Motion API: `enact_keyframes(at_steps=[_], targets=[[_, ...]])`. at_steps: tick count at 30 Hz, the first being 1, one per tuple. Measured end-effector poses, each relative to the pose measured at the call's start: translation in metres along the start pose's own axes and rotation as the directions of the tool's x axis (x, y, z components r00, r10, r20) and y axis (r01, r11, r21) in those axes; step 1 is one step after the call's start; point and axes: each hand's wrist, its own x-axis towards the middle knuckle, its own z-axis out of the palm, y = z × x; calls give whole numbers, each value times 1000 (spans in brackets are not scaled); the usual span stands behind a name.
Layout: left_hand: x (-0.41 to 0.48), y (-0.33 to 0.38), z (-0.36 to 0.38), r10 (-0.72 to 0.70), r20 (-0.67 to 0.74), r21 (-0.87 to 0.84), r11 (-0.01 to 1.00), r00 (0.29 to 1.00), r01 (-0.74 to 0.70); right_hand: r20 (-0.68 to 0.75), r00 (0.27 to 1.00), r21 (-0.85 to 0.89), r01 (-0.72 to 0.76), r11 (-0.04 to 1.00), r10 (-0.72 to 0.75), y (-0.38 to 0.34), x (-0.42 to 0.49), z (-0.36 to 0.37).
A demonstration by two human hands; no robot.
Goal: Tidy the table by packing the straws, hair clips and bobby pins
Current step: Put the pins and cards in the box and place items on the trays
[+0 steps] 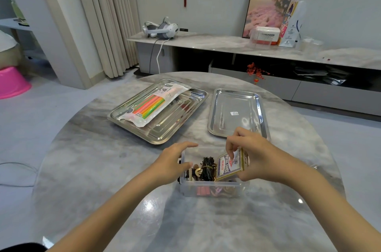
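Under our hands, clear box: left hand grips its wall, steadying it. Right hand pinches card pack upright beside bobby pins, hair clips. Straws wait beyond left hand, on steel tray.

Right hand pinches card pack; left hand perhaps steadies box.

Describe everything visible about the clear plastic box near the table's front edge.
The clear rectangular plastic box stands upright and lidless on the grey marble table. Inside lie a banded bundle of black bobby pins, hair clips and reddish items at the bottom. The left hand grips its left rim; the right hand holds a pack of playing cards tilted in it.
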Motion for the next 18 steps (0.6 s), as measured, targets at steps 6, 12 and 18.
enact_keyframes(at_steps=[6, 12, 18], targets=[[1, -1, -2, -77, 19, -155, 985, 997, 79, -75, 997, 210, 16, 978, 0, 2, 10, 12], [1, 0, 0, -93, -3, -145, 985, 996, 92, -118, 993, 350, 50, 935, -9, 3, 16, 27], [-1, 1, -3, -93, 37, -160, 982, 995, 97, -106, 994, 420, 41, 906, 4, 7, 16, 25]])
